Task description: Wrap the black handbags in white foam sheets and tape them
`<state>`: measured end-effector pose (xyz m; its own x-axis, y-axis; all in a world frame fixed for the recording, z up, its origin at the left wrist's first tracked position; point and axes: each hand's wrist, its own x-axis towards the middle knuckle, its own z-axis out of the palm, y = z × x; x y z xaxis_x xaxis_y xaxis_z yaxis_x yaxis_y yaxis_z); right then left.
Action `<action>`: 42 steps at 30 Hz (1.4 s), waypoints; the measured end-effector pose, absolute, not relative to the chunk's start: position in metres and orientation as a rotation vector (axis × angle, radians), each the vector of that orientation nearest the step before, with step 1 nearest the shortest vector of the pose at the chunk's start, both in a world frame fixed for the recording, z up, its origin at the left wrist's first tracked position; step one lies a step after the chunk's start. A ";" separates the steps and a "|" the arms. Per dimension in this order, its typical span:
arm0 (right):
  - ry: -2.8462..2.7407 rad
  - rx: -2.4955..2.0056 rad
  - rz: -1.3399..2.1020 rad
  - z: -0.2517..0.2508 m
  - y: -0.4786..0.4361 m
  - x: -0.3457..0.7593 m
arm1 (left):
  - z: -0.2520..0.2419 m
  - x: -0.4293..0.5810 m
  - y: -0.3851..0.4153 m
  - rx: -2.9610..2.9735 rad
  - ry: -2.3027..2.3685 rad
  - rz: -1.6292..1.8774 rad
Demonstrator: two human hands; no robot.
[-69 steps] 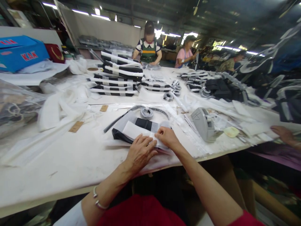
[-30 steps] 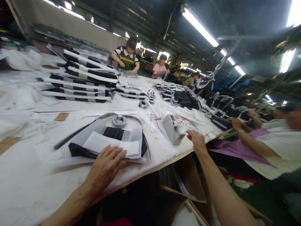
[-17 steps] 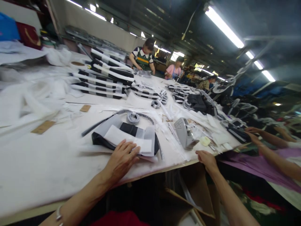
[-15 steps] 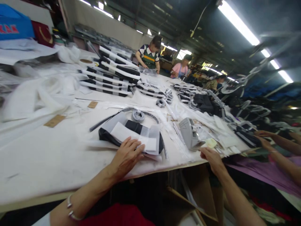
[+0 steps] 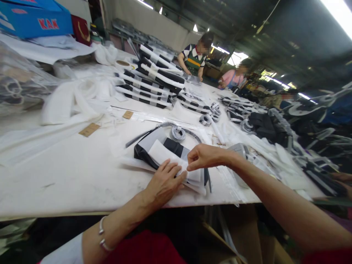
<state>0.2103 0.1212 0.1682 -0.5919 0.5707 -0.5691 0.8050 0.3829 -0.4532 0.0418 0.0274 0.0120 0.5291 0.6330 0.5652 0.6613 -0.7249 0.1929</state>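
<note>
A black and grey bag [image 5: 141, 154] lies near the table's front edge, with a white foam sheet [image 5: 159, 151] folded over it. My left hand [image 5: 165, 183] is open, its fingers lying flat on the foam's near side. Just right of it, my right hand [image 5: 202, 157] is closed in a pinch at the foam; anything between the fingertips is too small to make out. A plastic-wrapped coil [image 5: 177, 133] sits behind the bag, inside a curved dark strap [image 5: 140, 136]. Partly hidden behind my right forearm is a grey tape dispenser [image 5: 239, 148].
Foam-wrapped black pieces [image 5: 154, 82] are stacked at the back, near more coils [image 5: 205, 120]. Brown cards [image 5: 89, 129] and white foam sheeting [image 5: 60, 102] lie at left. A blue box [image 5: 38, 22] stands far left. Co-workers [image 5: 195, 55] are across and at right.
My right hand has moved left from the tape dispenser to the foam on the bag. My left hand stays on the foam. The view has swung left.
</note>
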 end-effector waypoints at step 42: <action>3.449 1.283 0.224 0.035 0.052 0.231 | 0.057 -0.057 0.057 -2.759 -1.237 -0.690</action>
